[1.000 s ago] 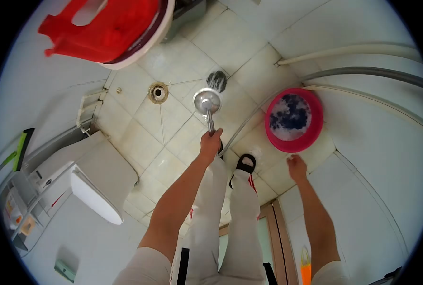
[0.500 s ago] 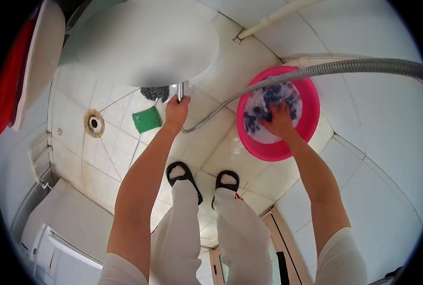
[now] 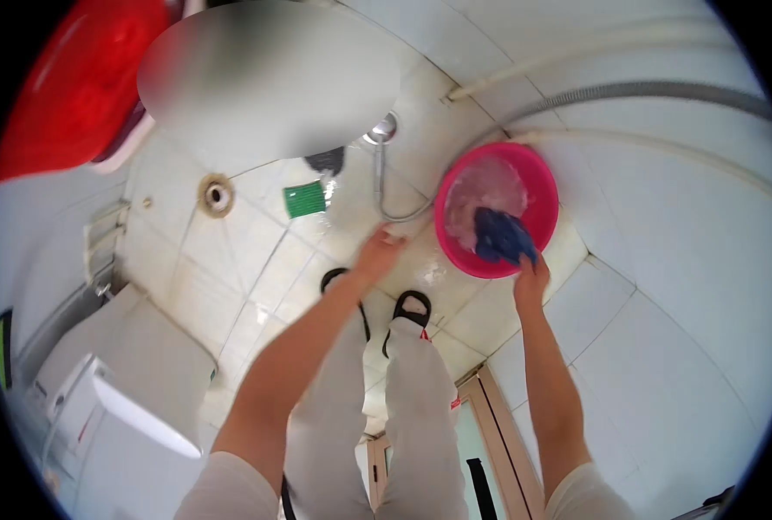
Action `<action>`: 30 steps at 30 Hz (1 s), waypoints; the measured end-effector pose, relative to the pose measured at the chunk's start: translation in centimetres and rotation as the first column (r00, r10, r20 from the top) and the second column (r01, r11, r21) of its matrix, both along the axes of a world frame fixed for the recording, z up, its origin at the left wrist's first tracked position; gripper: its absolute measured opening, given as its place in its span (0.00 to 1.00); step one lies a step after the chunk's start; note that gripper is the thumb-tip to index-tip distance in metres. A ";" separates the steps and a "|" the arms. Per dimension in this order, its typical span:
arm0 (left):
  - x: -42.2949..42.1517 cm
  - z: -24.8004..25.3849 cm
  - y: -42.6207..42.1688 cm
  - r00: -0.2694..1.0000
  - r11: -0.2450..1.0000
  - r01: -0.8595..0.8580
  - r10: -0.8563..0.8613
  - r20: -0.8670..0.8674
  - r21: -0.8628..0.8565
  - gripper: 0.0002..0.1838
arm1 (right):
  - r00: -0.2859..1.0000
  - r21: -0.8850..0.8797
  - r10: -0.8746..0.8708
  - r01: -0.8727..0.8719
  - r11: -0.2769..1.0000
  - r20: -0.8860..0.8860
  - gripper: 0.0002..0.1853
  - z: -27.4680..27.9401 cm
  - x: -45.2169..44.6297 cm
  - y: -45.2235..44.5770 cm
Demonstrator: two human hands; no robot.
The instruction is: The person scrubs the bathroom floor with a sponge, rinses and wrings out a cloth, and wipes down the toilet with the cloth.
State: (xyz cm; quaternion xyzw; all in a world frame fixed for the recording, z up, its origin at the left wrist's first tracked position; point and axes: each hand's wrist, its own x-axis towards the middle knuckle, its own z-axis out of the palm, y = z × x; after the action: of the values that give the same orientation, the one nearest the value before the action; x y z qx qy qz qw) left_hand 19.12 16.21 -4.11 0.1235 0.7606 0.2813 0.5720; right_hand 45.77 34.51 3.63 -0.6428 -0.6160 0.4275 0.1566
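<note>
A dark blue wet cloth [image 3: 501, 236] hangs from my right hand [image 3: 532, 273], whose fingers are closed on it at the near edge of a pink basin [image 3: 542, 195]. Cloudy, foamy water [image 3: 490, 186] is inside the basin, and part of the cloth reaches into it. My left hand [image 3: 381, 251] is over the tiled floor left of the basin, fingers apart and holding nothing. Just beyond it, the shower head [image 3: 382, 128] lies on the floor with its hose curving toward the basin.
A green scrubbing pad [image 3: 304, 199] and a dark grey scrubber [image 3: 326, 160] lie left of the shower head. Farther left is a round floor drain [image 3: 217, 196]. A toilet [image 3: 134, 355] stands at lower left, a red item [image 3: 91, 82] at upper left. A blurred oval covers the upper middle.
My left hand has let go of the shower head, which now lies on the floor. My right hand has gripped the blue cloth and drawn it toward the basin's near rim.
</note>
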 end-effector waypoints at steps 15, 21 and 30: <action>8.8 48.6 7.8 0.181 0.496 -0.867 0.408 0.895 -0.051 0.21 | 0.586 -0.430 -0.579 0.390 0.815 -0.566 0.27 45.8 -7.2 -7.1; 7.1 55.6 -2.5 0.128 0.434 -0.898 0.404 0.906 -0.067 0.27 | 0.469 -0.693 -0.518 -0.383 0.610 -0.715 0.35 49.2 -10.8 -9.6; 3.9 70.2 -22.7 -0.030 -0.080 -0.996 0.652 0.757 0.029 0.34 | 0.569 -0.466 0.212 -0.795 0.389 -0.795 0.19 61.8 -21.9 -25.3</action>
State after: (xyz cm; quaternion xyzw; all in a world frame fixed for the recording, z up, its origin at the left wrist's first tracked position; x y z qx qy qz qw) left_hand 23.03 -6.52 66.08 -0.3246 0.3095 0.8277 0.3372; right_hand 23.85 9.16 65.40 -0.2194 -0.4417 0.8637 -0.1042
